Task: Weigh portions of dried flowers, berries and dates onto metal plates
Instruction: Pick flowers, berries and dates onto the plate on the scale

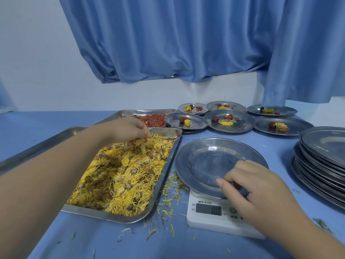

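1. Left hand [130, 130] is at the far end of the flower tray [89, 212], fingertips pointing down and pinching a small tuft of the dried flowers [121, 174]. The forearm runs diagonally across the tray's left side.
2. That tray is heaped with yellow flowers nearly up to its rims. Its right rim sits just beside the plate on the scale [214, 159], so only a thin wedge of blue worktop [93, 240] shows between them, and it's littered with loose petals [168, 199].
3. The plate has nothing in it and is wider than the scale [209, 217], overhanging it on all the sides you can see. The display reads 0.0.
4. Right hand [257, 186] hovers over the plate's near rim with fingers curled and thumb stretched out over the dish. There's a dark reddish bit under the fingers, but honestly I can't tell if it's gripping anything.
5. The berry tray [149, 111] is behind the flower tray, edges touching or close to it, with red berries [153, 118] piled at its right end.
6. The filled plates [229, 120] are bunched at the far right, rims overlapping, each with a flower and reddish pieces. A strip of worktop separates them from the scale plate.
7. The stack of empty plates [321, 165] sits at the right edge, with a band of worktop between it and the scale.
8. The blue curtain [168, 43] hangs behind it all.
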A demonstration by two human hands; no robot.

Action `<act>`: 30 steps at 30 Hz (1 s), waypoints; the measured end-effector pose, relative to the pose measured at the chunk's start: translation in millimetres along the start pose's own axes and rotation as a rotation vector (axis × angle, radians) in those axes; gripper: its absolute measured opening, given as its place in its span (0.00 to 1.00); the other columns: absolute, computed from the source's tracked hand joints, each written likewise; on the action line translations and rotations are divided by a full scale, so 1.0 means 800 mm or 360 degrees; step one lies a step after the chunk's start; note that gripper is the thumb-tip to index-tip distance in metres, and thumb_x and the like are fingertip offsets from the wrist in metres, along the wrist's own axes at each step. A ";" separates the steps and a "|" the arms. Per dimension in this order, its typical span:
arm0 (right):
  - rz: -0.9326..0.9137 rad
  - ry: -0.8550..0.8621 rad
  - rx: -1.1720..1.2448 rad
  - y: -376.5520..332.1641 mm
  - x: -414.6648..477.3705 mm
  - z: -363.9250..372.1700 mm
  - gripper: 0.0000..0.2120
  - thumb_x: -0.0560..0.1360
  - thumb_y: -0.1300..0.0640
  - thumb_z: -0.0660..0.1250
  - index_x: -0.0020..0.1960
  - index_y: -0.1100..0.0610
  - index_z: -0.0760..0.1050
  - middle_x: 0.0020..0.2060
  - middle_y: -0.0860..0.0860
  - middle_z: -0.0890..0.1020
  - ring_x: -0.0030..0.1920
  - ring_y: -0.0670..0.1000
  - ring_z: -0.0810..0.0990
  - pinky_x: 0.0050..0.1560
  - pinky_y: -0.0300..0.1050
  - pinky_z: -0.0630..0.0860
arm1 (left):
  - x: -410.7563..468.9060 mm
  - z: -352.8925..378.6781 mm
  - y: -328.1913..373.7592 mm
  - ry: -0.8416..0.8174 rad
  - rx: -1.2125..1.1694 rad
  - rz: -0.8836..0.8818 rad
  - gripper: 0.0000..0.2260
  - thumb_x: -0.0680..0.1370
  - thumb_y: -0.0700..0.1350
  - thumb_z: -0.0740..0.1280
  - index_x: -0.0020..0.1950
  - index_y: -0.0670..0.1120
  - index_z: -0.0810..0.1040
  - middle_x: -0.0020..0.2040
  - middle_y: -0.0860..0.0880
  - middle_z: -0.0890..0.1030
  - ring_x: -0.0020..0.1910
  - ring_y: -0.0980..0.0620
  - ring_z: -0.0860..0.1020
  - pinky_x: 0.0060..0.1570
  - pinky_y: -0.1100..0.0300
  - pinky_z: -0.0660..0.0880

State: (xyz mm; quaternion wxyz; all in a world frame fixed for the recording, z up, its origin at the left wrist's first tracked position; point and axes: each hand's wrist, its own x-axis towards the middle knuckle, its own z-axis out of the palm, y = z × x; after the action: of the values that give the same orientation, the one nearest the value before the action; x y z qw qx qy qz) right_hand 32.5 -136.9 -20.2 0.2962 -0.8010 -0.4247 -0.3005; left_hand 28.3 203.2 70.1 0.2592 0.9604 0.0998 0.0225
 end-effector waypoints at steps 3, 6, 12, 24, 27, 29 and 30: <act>0.0021 0.0015 0.0003 0.003 0.001 -0.002 0.17 0.75 0.45 0.58 0.32 0.52 0.72 0.29 0.44 0.70 0.33 0.48 0.71 0.31 0.48 0.71 | -0.004 -0.009 0.011 0.0105 -0.0167 0.0060 0.08 0.80 0.42 0.64 0.49 0.49 0.83 0.45 0.51 0.84 0.38 0.56 0.79 0.37 0.62 0.75; 0.0075 0.0089 0.0005 0.009 0.004 -0.007 0.17 0.75 0.46 0.58 0.31 0.52 0.73 0.28 0.44 0.70 0.33 0.47 0.70 0.34 0.43 0.68 | -0.012 -0.009 0.034 0.0053 -0.0479 0.0165 0.10 0.81 0.39 0.63 0.50 0.46 0.84 0.43 0.47 0.85 0.32 0.57 0.77 0.31 0.65 0.74; 0.0278 0.0167 0.0022 0.027 0.007 -0.017 0.15 0.75 0.53 0.68 0.31 0.54 0.72 0.27 0.44 0.70 0.33 0.44 0.70 0.34 0.38 0.64 | -0.018 0.033 0.102 -0.0307 -0.0510 0.0357 0.09 0.80 0.39 0.63 0.52 0.46 0.82 0.46 0.48 0.85 0.39 0.55 0.81 0.37 0.65 0.77; 0.0325 0.0175 0.0044 0.032 0.009 -0.021 0.15 0.75 0.53 0.67 0.31 0.55 0.72 0.28 0.46 0.69 0.32 0.46 0.69 0.31 0.42 0.65 | -0.003 0.091 0.170 -0.0429 -0.0193 0.0444 0.08 0.82 0.43 0.61 0.57 0.48 0.79 0.52 0.46 0.84 0.45 0.49 0.85 0.46 0.55 0.82; 0.0321 0.0160 0.0048 0.030 0.009 -0.021 0.15 0.75 0.51 0.65 0.31 0.55 0.73 0.28 0.47 0.71 0.32 0.47 0.70 0.31 0.43 0.67 | -0.001 0.093 0.165 -0.0290 -0.0190 0.0459 0.07 0.81 0.45 0.63 0.57 0.50 0.79 0.48 0.46 0.85 0.43 0.53 0.84 0.48 0.53 0.82; 0.0325 0.0160 0.0061 0.030 0.009 -0.021 0.15 0.75 0.52 0.66 0.31 0.55 0.73 0.29 0.47 0.71 0.32 0.47 0.69 0.32 0.43 0.67 | 0.000 0.092 0.161 -0.0284 -0.0279 0.0463 0.07 0.81 0.47 0.64 0.57 0.51 0.79 0.52 0.48 0.84 0.45 0.55 0.84 0.49 0.53 0.82; 0.0326 0.0160 0.0067 0.030 0.009 -0.021 0.15 0.75 0.52 0.66 0.31 0.56 0.73 0.29 0.47 0.71 0.32 0.47 0.69 0.32 0.43 0.67 | -0.001 0.091 0.160 -0.0308 -0.0313 0.0467 0.08 0.81 0.48 0.65 0.58 0.51 0.79 0.54 0.49 0.83 0.46 0.55 0.84 0.49 0.54 0.82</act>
State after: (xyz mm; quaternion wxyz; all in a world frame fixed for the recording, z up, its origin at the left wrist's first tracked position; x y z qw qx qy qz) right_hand 52.2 -157.0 -9.3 0.3630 -0.8178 -0.3314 -0.2994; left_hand 57.5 58.7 71.3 0.3541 0.9324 -0.0692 -0.0228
